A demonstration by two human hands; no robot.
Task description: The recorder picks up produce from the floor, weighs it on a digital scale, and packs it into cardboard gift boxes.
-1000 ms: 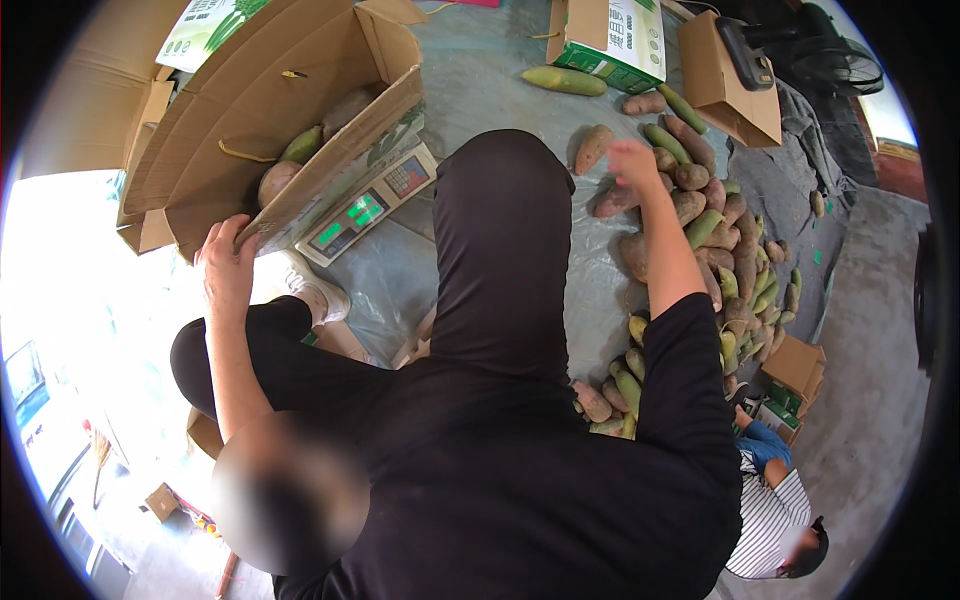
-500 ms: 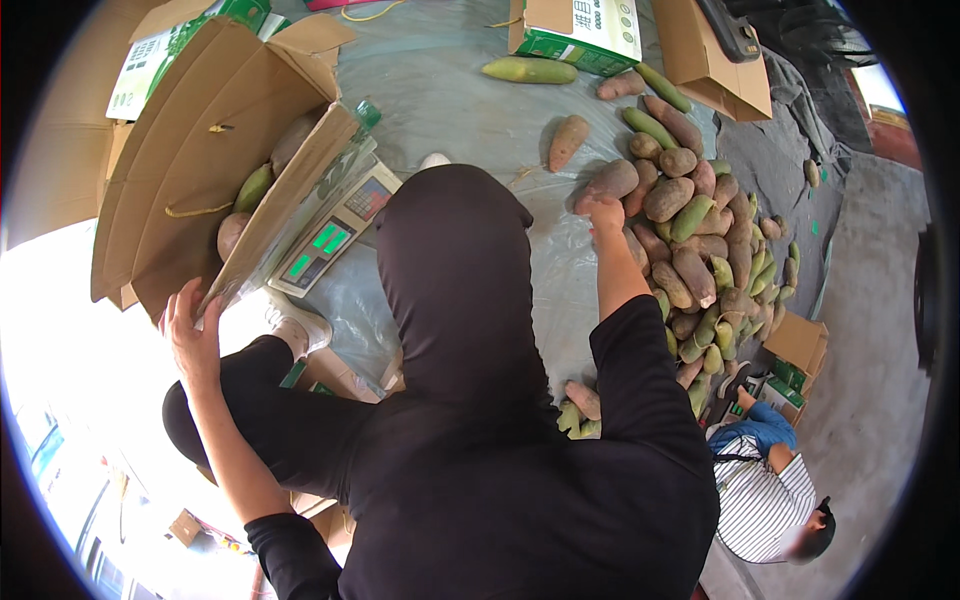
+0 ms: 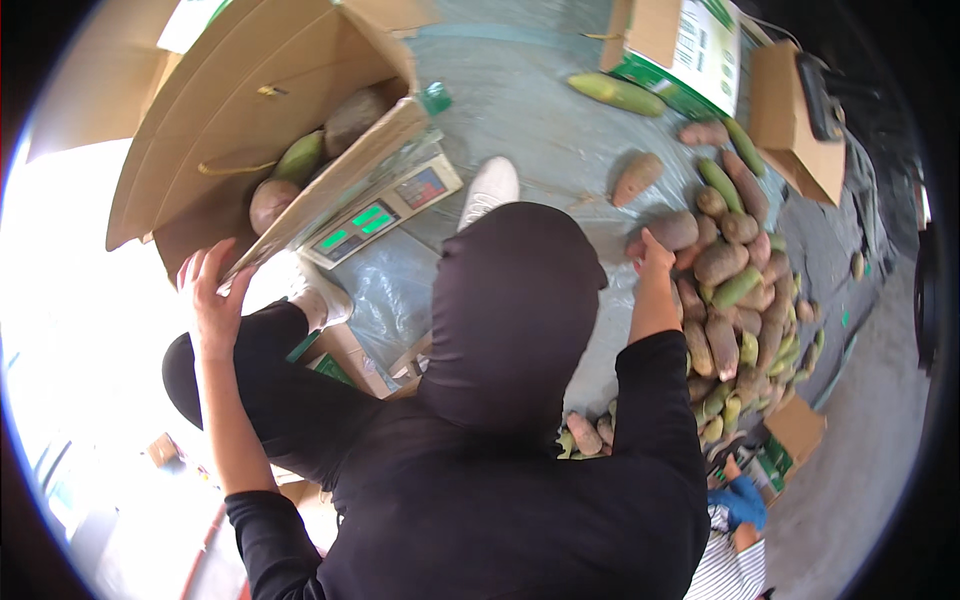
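Observation:
At the left, my left hand point(image 3: 213, 300) is at the near edge of a large open cardboard carton point(image 3: 200, 120), fingers bent over the rim with the thumb on the outer side. Inside lie a green radish point(image 3: 300, 157) and brownish-pink root vegetables point(image 3: 272, 205). The carton leans over a scale point(image 3: 385, 205) with green lit digits. Out to the right, my right hand point(image 3: 655, 255) has its fingers closed on the end of a thick brownish-pink root vegetable point(image 3: 674, 230) at the near-left edge of a big pile point(image 3: 722, 262). Its fingertips are partly hidden.
A green-and-white carton point(image 3: 690, 60) and a plain brown box point(image 3: 790, 110) stand beyond the pile. A long green radish point(image 3: 617, 94) and a loose root point(image 3: 636, 178) lie on plastic sheeting. A person in a striped top point(image 3: 735, 565) is at the lower right.
The whole view has shifted, so the carton, scale and pile appear farther right. My right hand remains on the same root, and my left stays at the carton's edge.

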